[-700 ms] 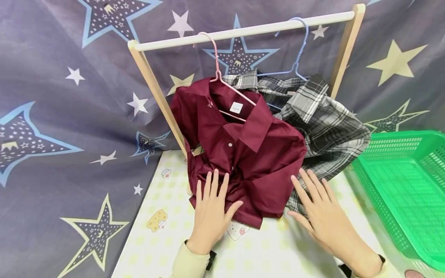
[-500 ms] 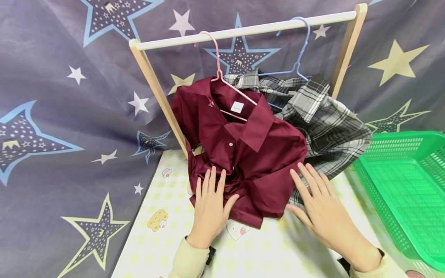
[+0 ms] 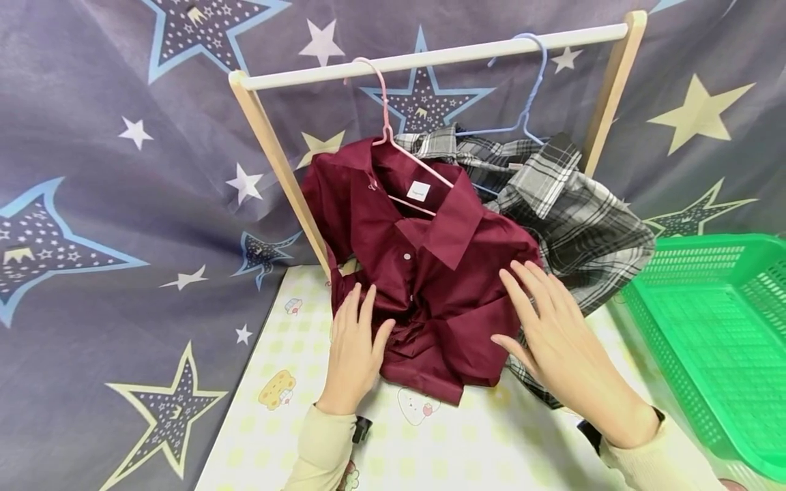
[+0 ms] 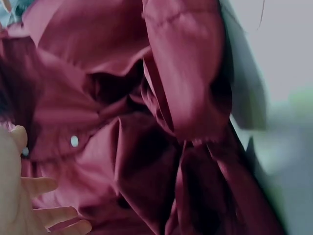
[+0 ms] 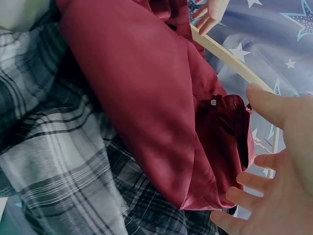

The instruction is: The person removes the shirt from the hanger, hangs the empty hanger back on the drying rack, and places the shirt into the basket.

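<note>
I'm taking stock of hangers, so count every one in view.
2, both hooked over the white rail: a pink hanger on the left, inside the burgundy shirt; a blue hanger on the right, inside the gray plaid shirt. Cloth could hide more.

Dark star-print fabric backdrop (image 3: 74,136) behind; pale yellow-checked table (image 3: 430,450) below, cartoon prints on surface, brightly lit.

The person's left arm (image 3: 321,447) and right arm (image 3: 653,457) both reach forward. The left hand (image 3: 353,358) has its fingers nearly straight and its thumb out to the side. The right hand (image 3: 557,341) is apart from it, fingers nearly straight too, thumb sticking out.
</note>
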Action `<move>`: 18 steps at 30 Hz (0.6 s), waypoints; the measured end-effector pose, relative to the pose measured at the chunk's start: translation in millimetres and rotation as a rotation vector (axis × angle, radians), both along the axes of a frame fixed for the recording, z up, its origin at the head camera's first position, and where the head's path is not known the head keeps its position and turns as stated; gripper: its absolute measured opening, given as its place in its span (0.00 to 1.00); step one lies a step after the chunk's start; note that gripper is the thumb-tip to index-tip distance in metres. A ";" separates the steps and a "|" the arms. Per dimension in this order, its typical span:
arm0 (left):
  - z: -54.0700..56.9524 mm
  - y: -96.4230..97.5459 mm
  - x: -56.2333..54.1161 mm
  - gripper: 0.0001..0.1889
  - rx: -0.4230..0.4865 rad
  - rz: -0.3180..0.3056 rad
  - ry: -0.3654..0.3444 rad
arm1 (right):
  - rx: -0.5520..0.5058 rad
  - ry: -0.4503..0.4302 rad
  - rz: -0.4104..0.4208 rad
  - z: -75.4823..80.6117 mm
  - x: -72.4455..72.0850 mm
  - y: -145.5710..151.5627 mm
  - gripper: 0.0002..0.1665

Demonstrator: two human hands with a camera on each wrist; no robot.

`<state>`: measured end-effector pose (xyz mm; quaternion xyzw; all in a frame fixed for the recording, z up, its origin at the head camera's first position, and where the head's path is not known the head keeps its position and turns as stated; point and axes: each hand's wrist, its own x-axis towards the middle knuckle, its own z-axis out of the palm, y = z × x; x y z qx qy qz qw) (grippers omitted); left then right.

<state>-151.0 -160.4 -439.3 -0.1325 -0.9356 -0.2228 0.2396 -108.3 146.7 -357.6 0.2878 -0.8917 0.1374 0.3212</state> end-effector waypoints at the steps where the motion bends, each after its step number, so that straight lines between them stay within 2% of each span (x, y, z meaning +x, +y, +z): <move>1: -0.1 -2.3 -1.3 0.33 0.013 0.006 -0.001 | -0.001 -0.005 -0.001 1.2 -1.4 -1.3 0.46; 4: 1.6 -7.7 -5.0 0.32 0.044 0.023 0.004 | -0.004 -0.013 -0.002 4.4 -5.8 -4.4 0.46; 6: 4.1 -10.7 -7.7 0.31 0.066 0.036 0.033 | -0.012 -0.020 0.001 7.3 -8.7 -6.1 0.46; 11: 12.0 -18.2 -15.2 0.29 0.140 0.071 0.153 | -0.071 -0.033 0.034 18.7 -14.5 -10.4 0.45; 18: 18.6 -26.1 -32.1 0.26 0.256 0.089 0.251 | -0.147 0.050 0.085 37.8 -22.4 -14.6 0.39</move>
